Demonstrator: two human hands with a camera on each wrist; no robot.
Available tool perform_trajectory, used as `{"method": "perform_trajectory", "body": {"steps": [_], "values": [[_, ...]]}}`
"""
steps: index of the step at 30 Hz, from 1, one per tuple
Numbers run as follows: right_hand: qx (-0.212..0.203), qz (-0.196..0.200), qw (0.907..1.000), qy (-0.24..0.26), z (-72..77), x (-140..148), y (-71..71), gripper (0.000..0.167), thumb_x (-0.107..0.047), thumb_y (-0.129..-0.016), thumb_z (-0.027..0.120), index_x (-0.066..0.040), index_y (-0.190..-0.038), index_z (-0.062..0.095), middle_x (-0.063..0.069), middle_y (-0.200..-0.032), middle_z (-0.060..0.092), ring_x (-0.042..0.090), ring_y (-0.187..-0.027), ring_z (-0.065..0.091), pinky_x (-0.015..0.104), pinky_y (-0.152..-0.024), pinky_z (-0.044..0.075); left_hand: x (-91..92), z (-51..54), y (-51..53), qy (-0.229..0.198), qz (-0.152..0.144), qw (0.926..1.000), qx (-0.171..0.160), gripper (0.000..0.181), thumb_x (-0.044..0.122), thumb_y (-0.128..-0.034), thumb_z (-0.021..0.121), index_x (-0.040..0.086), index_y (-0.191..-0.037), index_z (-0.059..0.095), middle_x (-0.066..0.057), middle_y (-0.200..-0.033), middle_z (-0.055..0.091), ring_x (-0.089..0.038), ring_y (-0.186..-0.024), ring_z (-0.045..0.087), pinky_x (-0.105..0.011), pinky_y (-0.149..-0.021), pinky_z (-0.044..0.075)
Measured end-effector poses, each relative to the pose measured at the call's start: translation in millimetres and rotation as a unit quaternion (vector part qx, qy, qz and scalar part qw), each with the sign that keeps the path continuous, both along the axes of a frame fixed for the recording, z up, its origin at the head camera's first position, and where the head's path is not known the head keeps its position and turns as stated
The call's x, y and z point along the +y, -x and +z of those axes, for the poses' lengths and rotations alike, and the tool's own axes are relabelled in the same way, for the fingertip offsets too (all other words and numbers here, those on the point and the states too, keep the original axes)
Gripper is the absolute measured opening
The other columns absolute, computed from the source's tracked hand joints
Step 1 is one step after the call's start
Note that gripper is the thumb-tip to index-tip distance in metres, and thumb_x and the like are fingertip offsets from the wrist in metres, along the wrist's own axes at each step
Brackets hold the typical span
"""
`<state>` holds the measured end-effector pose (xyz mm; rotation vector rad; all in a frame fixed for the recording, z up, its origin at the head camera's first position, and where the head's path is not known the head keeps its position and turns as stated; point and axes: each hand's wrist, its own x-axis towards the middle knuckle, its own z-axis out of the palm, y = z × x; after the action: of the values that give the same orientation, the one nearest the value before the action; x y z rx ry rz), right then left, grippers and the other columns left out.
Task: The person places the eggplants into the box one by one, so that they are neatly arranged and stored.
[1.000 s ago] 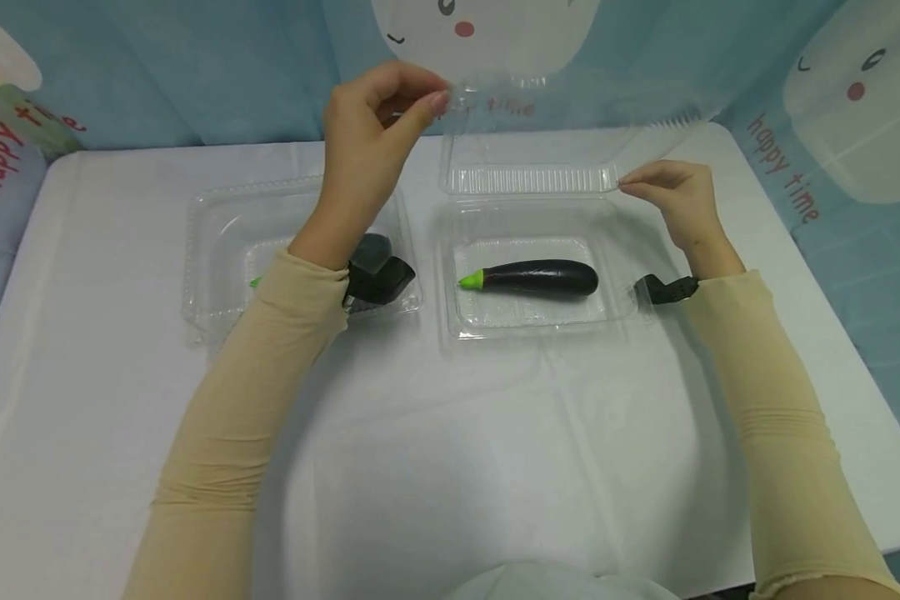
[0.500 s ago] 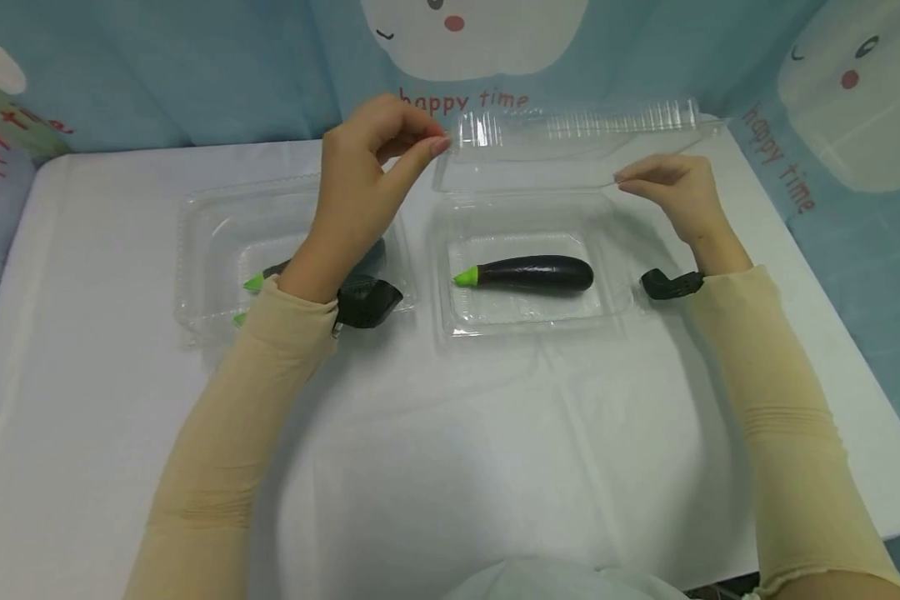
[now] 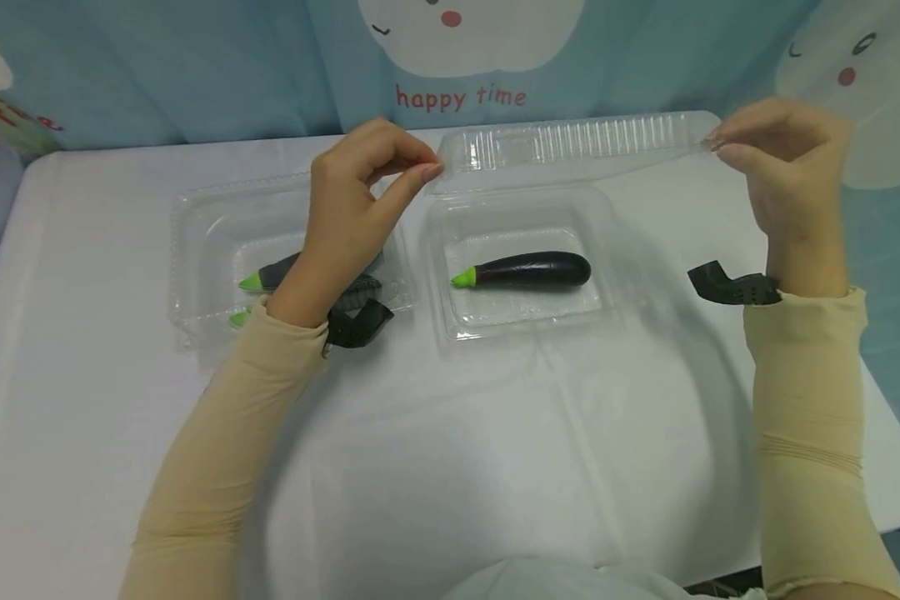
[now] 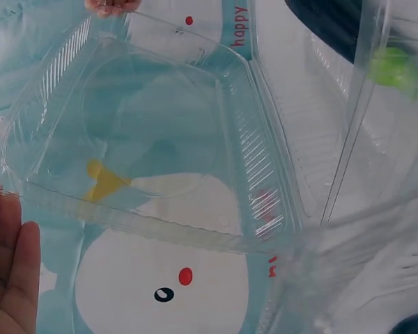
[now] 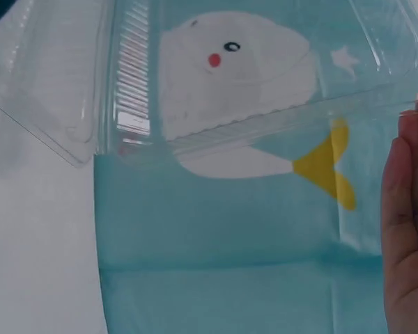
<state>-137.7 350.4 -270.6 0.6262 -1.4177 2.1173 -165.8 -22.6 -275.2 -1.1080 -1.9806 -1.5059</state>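
An eggplant (image 3: 540,270) with a green stem end lies in the bottom half of a clear plastic clamshell box (image 3: 450,321). The clear ribbed lid (image 3: 570,143) of this box stands raised at its far side. My left hand (image 3: 360,204) pinches the lid's left edge between thumb and fingers. At the lid's far right corner, my right hand (image 3: 795,167) pinches the edge. Both wrist views show the lid (image 4: 153,139) spread out, with left fingers (image 4: 24,271) and right fingers (image 5: 400,188) at its edges. Neither hand touches the eggplant.
Left of this box is a second clear plastic box (image 3: 202,242), holding eggplants (image 3: 273,273) partly hidden by my left forearm. A white cloth (image 3: 450,467) covers the table. Behind it hangs a blue printed curtain (image 3: 255,67).
The lid has tipped down from nearly upright. My left hand came lower with it. My right hand shifted from the lid's near right corner to the far right corner.
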Motion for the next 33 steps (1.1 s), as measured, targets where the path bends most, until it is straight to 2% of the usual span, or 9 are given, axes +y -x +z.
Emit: {"method": "perform_trajectory", "body": {"steps": [5, 10, 16, 20, 33], "values": [[0.011, 0.001, 0.9992, -0.037, 1.0, -7.3, -12.3, 0.010, 0.033, -0.060, 0.059, 0.031, -0.061, 0.049, 0.030, -0.065, 0.061, 0.032, -0.064, 0.064, 0.031, -0.065, 0.054, -4.3, -3.8, -12.1, 0.009, 0.008, 0.9999, 0.011, 0.010, 0.002, -0.0854, 0.068, -0.008, -0.087, 0.068, -0.015, -0.085, 0.065, -0.020, -0.083, 0.061, -0.025, -0.079, 0.050], [0.017, 0.018, 0.9979, -0.060, -5.5, -7.4, -27.2, 0.007, 0.031, -0.063, 0.058, 0.030, -0.062, 0.051, 0.028, -0.067, 0.064, 0.031, -0.068, 0.065, 0.029, -0.067, 0.054, -7.3, -13.0, -31.2, 0.037, 0.023, 0.9987, 0.026, 0.005, 0.004, -0.0825, 0.072, 0.000, -0.086, 0.072, -0.010, -0.084, 0.067, -0.018, -0.080, 0.060, -0.024, -0.068, 0.043], [0.015, 0.011, 0.9958, -0.089, -17.3, -3.2, -42.6, 0.010, 0.029, -0.064, 0.062, 0.031, -0.064, 0.052, 0.029, -0.071, 0.065, 0.032, -0.069, 0.066, 0.029, -0.069, 0.054, -7.9, -26.7, -50.2, 0.059, 0.022, 0.9975, 0.034, 0.006, 0.003, -0.0797, 0.074, 0.002, -0.085, 0.072, -0.007, -0.084, 0.068, -0.016, -0.081, 0.063, -0.025, -0.073, 0.049], [0.019, 0.003, 0.9965, -0.081, -26.1, -0.6, -51.4, 0.014, 0.029, -0.063, 0.066, 0.031, -0.063, 0.052, 0.030, -0.071, 0.064, 0.033, -0.069, 0.066, 0.030, -0.069, 0.055, -3.8, -36.3, -58.5, 0.065, 0.012, 0.9969, 0.044, 0.005, 0.001, -0.0786, 0.075, 0.002, -0.083, 0.072, -0.007, -0.082, 0.067, -0.019, -0.081, 0.063, -0.026, -0.075, 0.050], [-0.028, -0.055, 0.9956, -0.071, -58.8, 5.0, -74.9, 0.014, 0.028, -0.064, 0.067, 0.031, -0.070, 0.055, 0.028, -0.076, 0.067, 0.032, -0.074, 0.067, 0.027, -0.068, 0.055, 4.9, -68.0, -75.0, 0.073, 0.001, 0.9962, 0.049, 0.009, -0.003, -0.0748, 0.076, 0.002, -0.080, 0.071, -0.007, -0.083, 0.067, -0.022, -0.082, 0.061, -0.027, -0.072, 0.051]]}}
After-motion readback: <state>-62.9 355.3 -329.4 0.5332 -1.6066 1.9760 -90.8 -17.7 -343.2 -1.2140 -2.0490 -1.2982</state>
